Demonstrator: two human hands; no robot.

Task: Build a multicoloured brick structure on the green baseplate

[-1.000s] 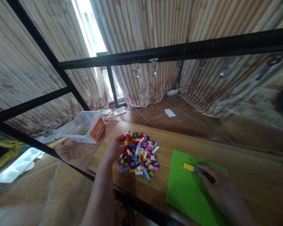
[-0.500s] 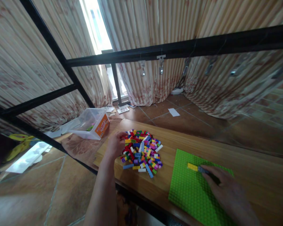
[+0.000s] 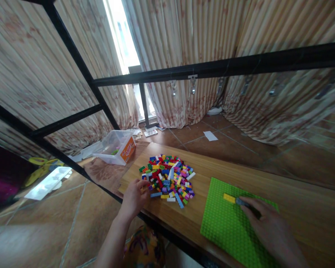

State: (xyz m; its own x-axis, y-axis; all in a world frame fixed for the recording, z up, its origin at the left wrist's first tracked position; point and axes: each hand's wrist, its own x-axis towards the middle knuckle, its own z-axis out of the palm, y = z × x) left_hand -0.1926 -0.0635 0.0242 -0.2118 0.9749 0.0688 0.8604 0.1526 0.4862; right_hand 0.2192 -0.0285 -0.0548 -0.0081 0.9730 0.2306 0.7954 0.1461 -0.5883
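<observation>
A loose heap of coloured toy building bricks (image 3: 170, 176) lies on the wooden tabletop. At its near left edge is my left hand (image 3: 135, 195), fingers curled inward beside a purple brick (image 3: 150, 188); whatever they pinch is too small to make out. On the green studded baseplate (image 3: 217, 223), a yellow brick (image 3: 229, 198) is in place. My right hand (image 3: 261, 216) is over the plate, its fingers closed on a dark grey brick (image 3: 238, 201) at the yellow one's right end. The hand covers part of that grey brick.
A clear plastic box (image 3: 114, 149) with an orange label stands beyond the table's left end. Black metal bars (image 3: 167, 74) with hanging clips cross in front of the curtains (image 3: 184, 33). White paper (image 3: 210, 136) lies on the tiled floor.
My left hand has drawn back from the heap's far left side to its near left edge, uncovering red and green bricks. My right hand stays at the yellow brick. The view has shifted slightly.
</observation>
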